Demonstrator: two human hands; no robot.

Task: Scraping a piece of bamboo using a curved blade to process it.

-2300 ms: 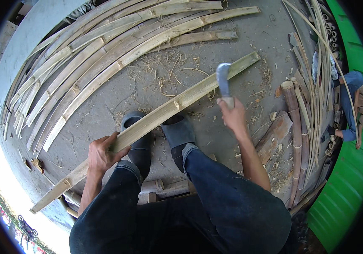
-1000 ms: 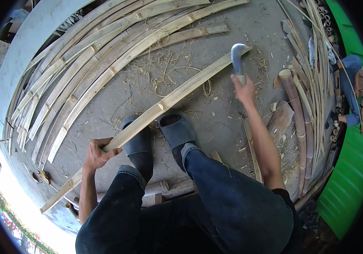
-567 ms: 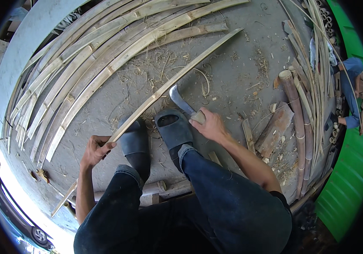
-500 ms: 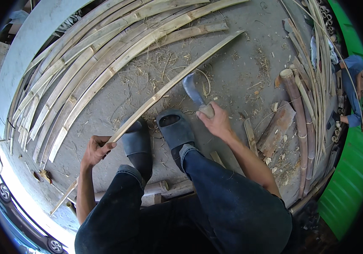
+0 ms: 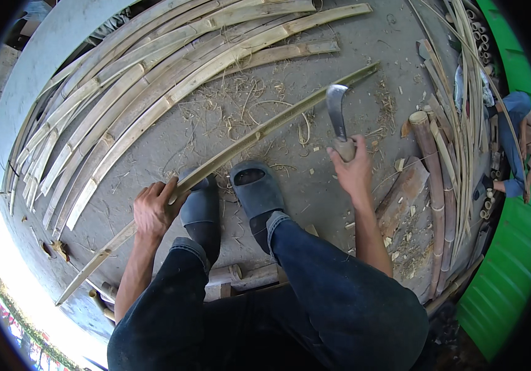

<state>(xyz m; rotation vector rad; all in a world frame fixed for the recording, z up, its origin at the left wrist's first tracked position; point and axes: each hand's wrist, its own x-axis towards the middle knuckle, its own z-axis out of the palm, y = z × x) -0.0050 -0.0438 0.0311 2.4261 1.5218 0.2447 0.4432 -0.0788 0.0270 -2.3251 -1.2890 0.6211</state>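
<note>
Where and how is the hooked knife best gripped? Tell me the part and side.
Best by its handle, probably from the person's near side, where the right hand holds it: the handle lies toward the person, while the curved metal blade extends away from them.

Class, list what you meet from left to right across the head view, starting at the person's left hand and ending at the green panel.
Left hand → left shoe → right shoe → right hand → thick brown bamboo pole → green panel
</note>
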